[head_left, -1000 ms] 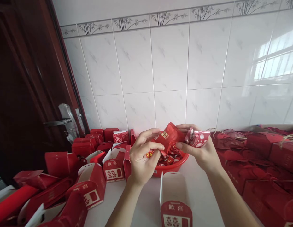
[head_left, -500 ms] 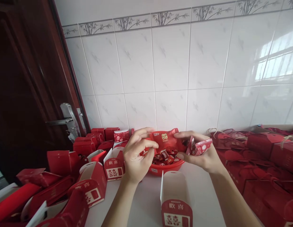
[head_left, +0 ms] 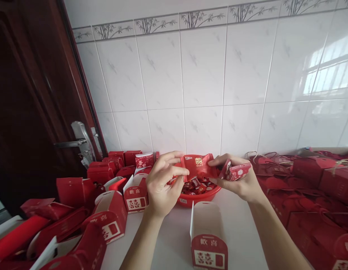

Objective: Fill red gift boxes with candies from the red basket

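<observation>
Red packet (head_left: 199,165) with gold print hangs above red bowl (head_left: 202,198) of wrapped sweets (head_left: 197,184). Right hand (head_left: 242,186) grips its right end between fingers, patterned packet (head_left: 238,171) also in grasp. Left hand (head_left: 164,185) curls at packet's left end; whether fingers grip, cannot tell. Open box (head_left: 209,242) stands on counter (head_left: 174,240), nearer than bowl.

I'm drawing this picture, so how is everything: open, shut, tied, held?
Red packet: looks unopened, held up
Patterned packet: held
Right hand: holding both packets
Left hand: curled at the red packet's end, grip unclear
Sweets: wrapped, piled
Red bowl: upright, holding sweets
Front box: upright, top open
Left-side boxes: several open
Right-side boxes: look closed, some with cord
Door handle: level
</observation>
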Available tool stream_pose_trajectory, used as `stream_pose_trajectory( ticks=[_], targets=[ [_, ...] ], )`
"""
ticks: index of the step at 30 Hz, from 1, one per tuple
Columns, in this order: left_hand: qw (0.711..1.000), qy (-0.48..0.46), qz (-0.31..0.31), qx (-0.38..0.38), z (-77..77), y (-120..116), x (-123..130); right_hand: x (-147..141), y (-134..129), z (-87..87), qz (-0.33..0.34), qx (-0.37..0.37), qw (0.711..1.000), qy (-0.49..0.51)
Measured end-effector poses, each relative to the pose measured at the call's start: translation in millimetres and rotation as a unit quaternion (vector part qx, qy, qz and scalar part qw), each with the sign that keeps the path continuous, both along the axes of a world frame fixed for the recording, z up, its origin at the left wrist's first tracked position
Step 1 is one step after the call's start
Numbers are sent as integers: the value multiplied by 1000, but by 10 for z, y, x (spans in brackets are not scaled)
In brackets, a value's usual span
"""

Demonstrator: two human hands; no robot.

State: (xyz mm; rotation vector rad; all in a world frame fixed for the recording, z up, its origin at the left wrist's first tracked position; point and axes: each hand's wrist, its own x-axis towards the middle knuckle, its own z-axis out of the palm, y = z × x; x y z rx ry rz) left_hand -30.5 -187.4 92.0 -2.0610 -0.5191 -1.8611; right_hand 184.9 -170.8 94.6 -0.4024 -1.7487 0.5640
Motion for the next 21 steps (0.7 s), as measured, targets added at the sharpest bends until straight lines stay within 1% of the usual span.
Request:
stream_pose_trajectory(
  ticks=[9, 12, 15, 18, 21],
  targets=[
    [1000, -6, 2, 22, -16, 2, 1, 24, 4, -10, 12, 13, 1000, -6],
    [1000, -5, -1, 17, -17, 0, -9, 33, 1, -8, 5, 7, 1000, -6],
    [1000, 12, -13, -18, 0, -14, -10, 22, -14, 14, -13, -13, 1000, 0],
    [996, 41, -29, -80, 21, -36, 19, 3, -17, 46, -33, -44, 998, 19],
    [988, 52, -44, -141, 20, -48, 64, -2, -9, 69, -29, -78, 996, 17]
  ],
)
